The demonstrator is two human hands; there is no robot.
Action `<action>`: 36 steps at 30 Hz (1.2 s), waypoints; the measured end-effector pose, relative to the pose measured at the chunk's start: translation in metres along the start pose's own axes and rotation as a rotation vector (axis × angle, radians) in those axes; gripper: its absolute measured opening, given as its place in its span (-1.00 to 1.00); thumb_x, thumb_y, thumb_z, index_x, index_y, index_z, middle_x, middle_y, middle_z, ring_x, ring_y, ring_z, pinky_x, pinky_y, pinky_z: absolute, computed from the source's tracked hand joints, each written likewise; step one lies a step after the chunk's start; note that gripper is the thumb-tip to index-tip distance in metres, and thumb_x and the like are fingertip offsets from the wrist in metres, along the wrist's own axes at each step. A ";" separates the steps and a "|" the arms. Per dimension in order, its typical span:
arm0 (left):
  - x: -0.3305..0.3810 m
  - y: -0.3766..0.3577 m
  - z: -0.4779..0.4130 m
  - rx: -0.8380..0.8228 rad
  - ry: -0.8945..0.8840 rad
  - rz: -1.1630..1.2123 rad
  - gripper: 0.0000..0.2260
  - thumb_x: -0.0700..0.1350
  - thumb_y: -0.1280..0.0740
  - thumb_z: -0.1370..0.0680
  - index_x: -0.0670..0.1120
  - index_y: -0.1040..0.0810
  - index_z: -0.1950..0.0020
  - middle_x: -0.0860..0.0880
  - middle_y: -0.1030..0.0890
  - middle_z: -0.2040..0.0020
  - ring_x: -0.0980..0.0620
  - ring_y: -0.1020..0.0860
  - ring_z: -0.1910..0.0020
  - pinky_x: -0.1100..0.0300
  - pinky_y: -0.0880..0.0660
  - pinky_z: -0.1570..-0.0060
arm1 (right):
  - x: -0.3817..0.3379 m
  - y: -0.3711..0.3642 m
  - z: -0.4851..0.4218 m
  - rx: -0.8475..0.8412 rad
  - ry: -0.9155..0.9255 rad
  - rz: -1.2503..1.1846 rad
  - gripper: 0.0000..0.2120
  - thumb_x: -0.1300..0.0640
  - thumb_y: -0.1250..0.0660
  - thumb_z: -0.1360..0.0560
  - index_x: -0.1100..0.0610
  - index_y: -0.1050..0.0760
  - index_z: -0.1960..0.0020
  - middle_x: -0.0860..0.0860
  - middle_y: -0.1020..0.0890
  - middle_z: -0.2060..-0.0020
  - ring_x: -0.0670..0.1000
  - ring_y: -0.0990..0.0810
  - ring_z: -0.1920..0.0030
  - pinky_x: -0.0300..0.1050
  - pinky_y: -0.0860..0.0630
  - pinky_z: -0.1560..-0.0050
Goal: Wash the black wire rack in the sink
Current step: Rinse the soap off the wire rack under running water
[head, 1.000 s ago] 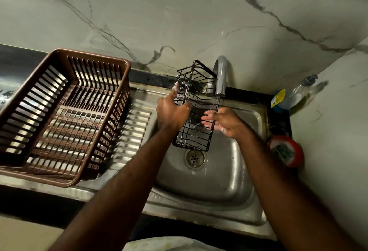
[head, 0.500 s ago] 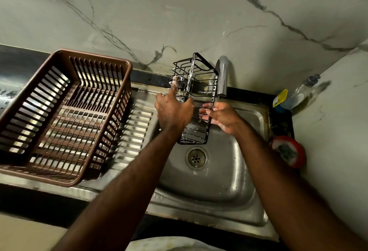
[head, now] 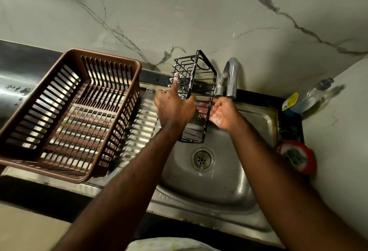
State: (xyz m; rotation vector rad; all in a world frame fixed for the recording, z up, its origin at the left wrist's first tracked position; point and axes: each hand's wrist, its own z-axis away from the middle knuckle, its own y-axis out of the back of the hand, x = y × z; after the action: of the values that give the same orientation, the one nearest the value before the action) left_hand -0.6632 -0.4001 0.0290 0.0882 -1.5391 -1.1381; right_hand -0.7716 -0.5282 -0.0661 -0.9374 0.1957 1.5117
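Black wire rack [head: 196, 95] upright over sink [head: 209, 187], just left of faucet [head: 232, 79]. Left hand [head: 174, 109] grips rack's left edge, fingers curled round wires, index finger straight, soapy. Right hand [head: 224, 114] palm up under spout; fingers reach into rack, apparently straight, partly hidden by wires.

Rack: I see the black wire rack [head: 194, 75] is higher now and further left, off the tap [head: 231, 77].
Left hand [head: 175, 109]: it went up with the rack, gripping its side.
Right hand [head: 223, 114]: it rose too, and is just under the spout.
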 end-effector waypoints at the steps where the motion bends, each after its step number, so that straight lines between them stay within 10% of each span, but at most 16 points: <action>1: -0.001 0.001 -0.001 -0.007 0.009 -0.002 -0.35 0.09 -0.43 -0.49 0.18 -0.32 -0.56 -0.14 -0.37 -0.31 -0.12 -0.37 -0.32 -0.07 -0.44 -0.28 | 0.000 -0.005 -0.002 0.049 0.022 -0.040 -0.75 0.26 -0.02 -0.48 0.24 -0.41 -0.07 0.34 -0.67 0.03 0.23 -0.71 0.13 0.12 -0.57 -0.06; 16: -0.004 0.011 0.000 -0.129 0.046 0.042 -0.37 0.18 -0.36 -0.40 0.17 -0.42 -0.49 -0.09 -0.47 -0.20 -0.12 -0.51 -0.19 -0.11 -0.54 -0.20 | -0.013 -0.008 -0.015 0.075 -0.009 0.081 -0.34 -0.19 0.14 -0.65 0.18 -0.63 -0.09 0.11 -0.71 0.14 0.09 -0.66 0.20 -0.07 -0.54 -0.01; 30: 0.013 -0.007 0.017 -0.112 0.079 0.035 -0.34 0.14 -0.42 -0.50 0.21 -0.28 -0.57 -0.12 -0.32 -0.36 -0.14 -0.29 -0.40 -0.11 -0.35 -0.34 | -0.002 -0.009 -0.009 0.191 0.099 0.223 -0.60 -0.06 0.00 -0.71 0.16 -0.51 -0.11 0.06 -0.73 0.23 -0.03 -0.66 0.37 -0.19 -0.49 0.31; 36: 0.011 -0.006 0.013 -0.097 0.090 0.069 -0.38 0.08 -0.40 -0.51 0.16 -0.33 -0.55 -0.11 -0.35 -0.33 -0.09 -0.33 -0.36 -0.04 -0.36 -0.28 | 0.013 0.024 -0.002 -0.024 0.149 0.363 -0.75 0.31 -0.18 -0.63 0.20 -0.53 -0.24 0.16 -0.69 -0.12 0.08 -0.65 -0.01 -0.03 -0.54 -0.01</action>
State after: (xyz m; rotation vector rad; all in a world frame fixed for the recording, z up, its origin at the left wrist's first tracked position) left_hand -0.6803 -0.4020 0.0348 0.0203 -1.3953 -1.1370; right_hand -0.7902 -0.5250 -0.0852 -1.0752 0.4767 1.7779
